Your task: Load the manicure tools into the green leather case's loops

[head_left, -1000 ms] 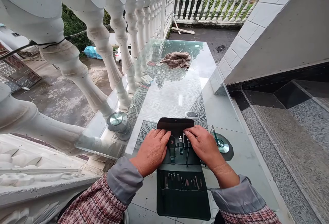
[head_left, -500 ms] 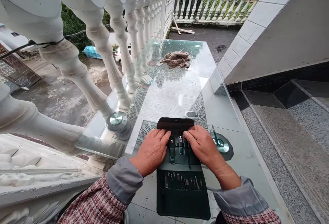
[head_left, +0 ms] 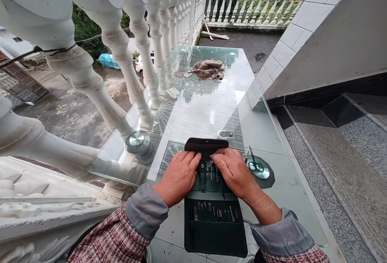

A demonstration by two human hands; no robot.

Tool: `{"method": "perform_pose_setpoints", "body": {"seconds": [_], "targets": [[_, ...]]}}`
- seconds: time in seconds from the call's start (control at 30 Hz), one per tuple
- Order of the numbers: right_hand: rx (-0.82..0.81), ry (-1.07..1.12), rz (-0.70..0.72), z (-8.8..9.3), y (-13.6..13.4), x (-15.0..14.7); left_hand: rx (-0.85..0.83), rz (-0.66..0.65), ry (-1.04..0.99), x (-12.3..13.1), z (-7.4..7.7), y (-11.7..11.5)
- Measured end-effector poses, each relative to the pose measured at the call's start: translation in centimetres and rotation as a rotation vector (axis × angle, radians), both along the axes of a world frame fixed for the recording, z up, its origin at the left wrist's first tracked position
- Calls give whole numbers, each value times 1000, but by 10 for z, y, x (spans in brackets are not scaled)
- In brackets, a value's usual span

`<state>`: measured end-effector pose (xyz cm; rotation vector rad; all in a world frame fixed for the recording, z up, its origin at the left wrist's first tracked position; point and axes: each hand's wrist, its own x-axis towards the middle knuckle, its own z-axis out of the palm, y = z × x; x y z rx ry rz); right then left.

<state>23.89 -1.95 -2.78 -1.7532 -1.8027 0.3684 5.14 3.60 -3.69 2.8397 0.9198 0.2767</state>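
Note:
A dark manicure case (head_left: 214, 239) lies unfolded on the glass table, its flap pointing away from me. Small metal tools (head_left: 220, 214) sit in a row in its lower pocket. My left hand (head_left: 177, 176) grips the case's left edge, fingertips beside a green-handled tool (head_left: 202, 178) under a snap strap. At the upper right of the case, my right hand (head_left: 237, 172) is closed with its thumb and fingers at the top of a nail clipper (head_left: 213, 174) held in a loop. Its palm partly covers another clipper. Scissors with green handles (head_left: 256, 166) lie right of that hand.
The glass table (head_left: 266, 130) stretches ahead, with a small white-and-grey device (head_left: 225, 135) beyond the case. A crumpled brown cloth (head_left: 208, 69) and a small card (head_left: 173, 93) lie farther off. White balusters (head_left: 116, 53) line the left; stone steps (head_left: 341, 150) rise at right.
My right hand has shifted left and inward over the case, its fingertips now at the clipper's top. The scissors show more fully. My left hand has hardly moved.

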Motion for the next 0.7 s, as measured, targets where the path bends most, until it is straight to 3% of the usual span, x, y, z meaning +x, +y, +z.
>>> {"method": "perform_pose_setpoints", "body": {"seconds": [0.37, 0.47, 0.6, 0.7], "targets": [[6, 7, 36, -3, 0, -8, 15, 4, -10, 0, -5, 1], [81, 73, 13, 2, -1, -5, 25, -4, -16, 0, -5, 2], [198, 161, -242, 9, -8, 24, 37, -8, 10, -1, -5, 2], [100, 82, -503, 7, -17, 58, 52, -7, 16, -1, -5, 2]]}}
